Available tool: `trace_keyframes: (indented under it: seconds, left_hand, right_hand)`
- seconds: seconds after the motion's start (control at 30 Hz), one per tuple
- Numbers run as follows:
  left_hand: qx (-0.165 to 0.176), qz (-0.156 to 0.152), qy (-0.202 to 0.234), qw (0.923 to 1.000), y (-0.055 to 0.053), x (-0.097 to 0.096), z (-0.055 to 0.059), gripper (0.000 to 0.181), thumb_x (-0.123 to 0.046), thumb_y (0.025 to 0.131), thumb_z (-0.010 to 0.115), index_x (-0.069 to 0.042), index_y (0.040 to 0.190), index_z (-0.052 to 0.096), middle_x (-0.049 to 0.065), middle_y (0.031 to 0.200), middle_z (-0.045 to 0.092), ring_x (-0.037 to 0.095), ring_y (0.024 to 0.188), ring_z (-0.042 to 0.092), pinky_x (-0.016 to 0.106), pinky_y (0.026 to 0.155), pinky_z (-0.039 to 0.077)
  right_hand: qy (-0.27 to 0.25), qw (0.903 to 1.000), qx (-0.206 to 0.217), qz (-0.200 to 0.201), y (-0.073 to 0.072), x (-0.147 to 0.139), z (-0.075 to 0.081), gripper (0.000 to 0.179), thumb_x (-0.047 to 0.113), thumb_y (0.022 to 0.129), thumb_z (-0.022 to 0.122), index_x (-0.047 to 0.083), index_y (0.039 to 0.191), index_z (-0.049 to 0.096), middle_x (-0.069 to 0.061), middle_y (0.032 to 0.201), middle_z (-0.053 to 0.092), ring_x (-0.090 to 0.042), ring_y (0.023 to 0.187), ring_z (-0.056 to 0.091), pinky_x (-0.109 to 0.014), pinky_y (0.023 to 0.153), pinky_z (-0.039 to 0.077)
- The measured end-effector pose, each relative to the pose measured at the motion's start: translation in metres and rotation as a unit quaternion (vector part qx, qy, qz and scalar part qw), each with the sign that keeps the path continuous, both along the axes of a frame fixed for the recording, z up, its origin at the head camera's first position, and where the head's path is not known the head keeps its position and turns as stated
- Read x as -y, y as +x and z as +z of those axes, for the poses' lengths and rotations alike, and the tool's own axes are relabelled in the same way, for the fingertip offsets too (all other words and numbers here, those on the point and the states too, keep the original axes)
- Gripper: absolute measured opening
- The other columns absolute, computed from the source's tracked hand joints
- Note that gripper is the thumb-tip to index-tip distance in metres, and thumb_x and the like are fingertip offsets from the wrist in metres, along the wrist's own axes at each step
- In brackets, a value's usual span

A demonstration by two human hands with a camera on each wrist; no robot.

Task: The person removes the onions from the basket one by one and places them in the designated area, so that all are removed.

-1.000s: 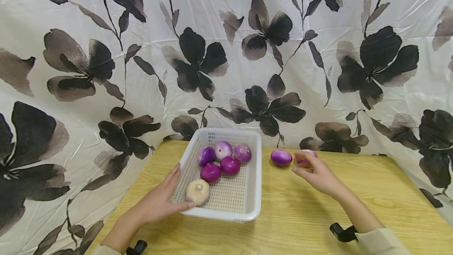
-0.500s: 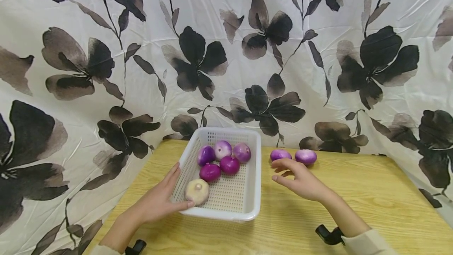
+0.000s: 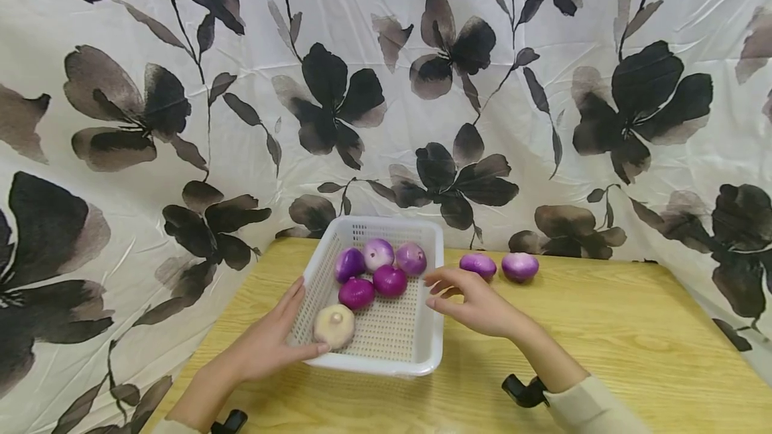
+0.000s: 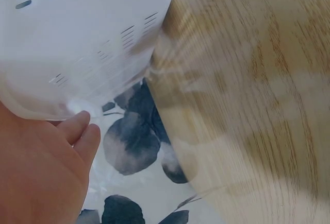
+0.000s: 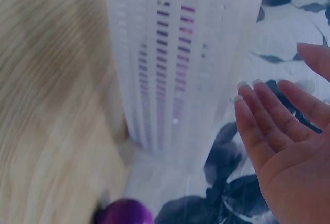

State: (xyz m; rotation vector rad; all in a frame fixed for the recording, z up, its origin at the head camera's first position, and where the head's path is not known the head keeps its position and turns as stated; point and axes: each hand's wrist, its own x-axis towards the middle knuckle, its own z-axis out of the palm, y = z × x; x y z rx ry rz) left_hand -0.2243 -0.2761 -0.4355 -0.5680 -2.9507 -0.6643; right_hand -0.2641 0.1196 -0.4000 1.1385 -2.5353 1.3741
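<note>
A white perforated plastic basket [image 3: 386,357] stands on the table with several purple onions [image 3: 390,280] grouped toward its back. One pale yellow onion [image 3: 334,327] lies at its near left corner. My left hand [image 3: 259,340] holds the basket at that corner, thumb over the near rim and fingers along the outside of the left wall. In the left wrist view its fingertips [image 4: 82,123] come out below the rim. Fingers loosely bent and nothing in them, my right hand [image 3: 476,303] is over the basket's right rim. The right wrist view shows its palm and spread fingers beside the basket wall [image 5: 170,80].
To the right of the basket, a purple onion [image 3: 478,264] and a lighter purple onion [image 3: 520,266] sit side by side near the back edge of the wooden table [image 3: 627,327]. A floral cloth [image 3: 362,19] hangs behind and at both sides.
My right hand has moved left, from the two onions on the table to the basket's right rim, carrying nothing. The left hand has stayed on the basket, and the onions have not moved.
</note>
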Motion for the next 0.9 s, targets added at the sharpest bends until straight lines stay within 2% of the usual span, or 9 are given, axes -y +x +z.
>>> trace_keyframes:
  seconds: [0.33, 0.47, 0.67, 0.9]
  left_hand:
    - [0.002, 0.002, -0.001, 1.0, 0.0, -0.001, 0.001, 0.12, -0.075, 0.083, 0.067, 0.0, 0.162, 0.018, 0.013, 0.172, 0.006, 0.047, 0.147, 0.031, 0.066, 0.111, 0.038]
    - [0.002, 0.002, -0.002, 1.0, 0.0, -0.002, 0.002, 0.12, -0.075, 0.083, 0.066, 0.0, 0.162, 0.018, 0.013, 0.172, 0.006, 0.047, 0.147, 0.031, 0.066, 0.111, 0.037]
    - [0.005, 0.002, 0.001, 1.0, 0.0, -0.002, 0.005, 0.12, -0.074, 0.083, 0.067, 0.0, 0.163, 0.017, 0.013, 0.172, 0.005, 0.048, 0.147, 0.031, 0.066, 0.111, 0.037]
    - [0.008, 0.004, 0.006, 0.9999, 0.001, -0.002, 0.003, 0.119, -0.074, 0.083, 0.067, -0.001, 0.163, 0.017, 0.013, 0.172, 0.006, 0.049, 0.146, 0.032, 0.067, 0.11, 0.038]
  right_hand:
    - [0.004, 0.9985, 0.009, 0.053, 0.0, 0.039, -0.007, 0.036, 0.018, 0.098, 0.069, 0.004, 0.13, 0.063, -0.011, 0.122, 0.068, -0.035, 0.106, 0.068, -0.049, 0.094, 0.057]
    - [0.02, 0.9974, 0.012, 0.068, 0.002, 0.052, -0.008, 0.04, 0.017, 0.096, 0.07, 0.003, 0.133, 0.061, -0.012, 0.125, 0.067, -0.035, 0.107, 0.067, -0.045, 0.094, 0.058]
    - [0.061, 0.9957, -0.009, 0.07, 0.002, 0.069, -0.01, 0.048, 0.02, 0.094, 0.074, 0.003, 0.137, 0.058, -0.012, 0.128, 0.066, -0.032, 0.108, 0.068, -0.039, 0.093, 0.058]
    - [0.082, 0.9945, 0.0, 0.065, 0.003, 0.088, -0.014, 0.063, 0.02, 0.09, 0.078, 0.001, 0.144, 0.052, -0.015, 0.13, 0.062, -0.034, 0.11, 0.066, -0.032, 0.09, 0.058]
